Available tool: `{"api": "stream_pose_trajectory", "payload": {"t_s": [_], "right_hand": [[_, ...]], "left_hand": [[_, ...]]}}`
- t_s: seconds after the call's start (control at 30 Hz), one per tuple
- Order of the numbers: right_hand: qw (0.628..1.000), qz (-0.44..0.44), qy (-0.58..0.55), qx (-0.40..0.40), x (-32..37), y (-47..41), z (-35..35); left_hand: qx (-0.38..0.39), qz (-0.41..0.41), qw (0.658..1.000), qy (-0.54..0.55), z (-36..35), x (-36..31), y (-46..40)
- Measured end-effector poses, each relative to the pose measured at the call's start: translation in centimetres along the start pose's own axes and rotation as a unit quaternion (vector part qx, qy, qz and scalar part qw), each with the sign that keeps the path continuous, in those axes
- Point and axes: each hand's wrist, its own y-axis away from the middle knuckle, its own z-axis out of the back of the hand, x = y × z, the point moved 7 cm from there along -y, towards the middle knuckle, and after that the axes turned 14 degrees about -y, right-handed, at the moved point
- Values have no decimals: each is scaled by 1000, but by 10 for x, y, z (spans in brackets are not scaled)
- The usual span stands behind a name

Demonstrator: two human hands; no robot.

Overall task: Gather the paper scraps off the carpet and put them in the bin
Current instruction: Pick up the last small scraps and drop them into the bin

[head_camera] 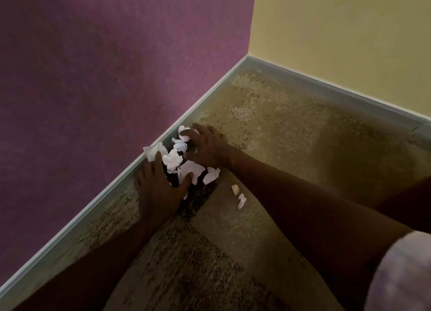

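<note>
my left hand (pixel 156 184) flat, fingers straight, my right hand (pixel 205 147) clawed over paper scraps (pixel 184 163) at carpet (pixel 268 133) edge by skirting; best squeeze together, then fetch two strays (pixel 239 195).

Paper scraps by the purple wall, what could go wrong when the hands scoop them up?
1. Two small scraps lie apart from the pile of paper scraps and outside both hands, so they might get left on the carpet.
2. The left hand and right hand only cup the loose pile, so bits could slip out.
3. No bin is in view, so the carry may spill some.
</note>
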Motion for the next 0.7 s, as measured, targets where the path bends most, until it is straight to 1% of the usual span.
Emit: {"api": "stream_pose_trajectory", "payload": {"t_s": [0.07,0.13,0.2,0.33,0.37,0.47,0.63,0.7], "right_hand": [[997,29,73,4,7,-6,-10],[990,64,124,-9,13,-11,-14],[985,79,151,-21,17,-14,-13],[980,80,185,-11,22,-15,0],[980,76,184,-2,18,-15,3],[990,76,120,14,1,-7,12],[996,77,35,-1,-19,5,26],[997,65,28,-4,-22,10,29]], "left_hand": [[-27,-4,999,-17,1,0,1],[-53,4,998,-22,7,-2,3],[-68,5,998,-18,11,-4,5],[-64,-16,998,-27,9,-6,3],[-61,-23,998,-27,8,-7,2],[-72,-68,995,-1,6,-9,2],[-60,-138,988,16,-2,-15,-2],[-63,-167,983,39,0,-18,-4]]}}
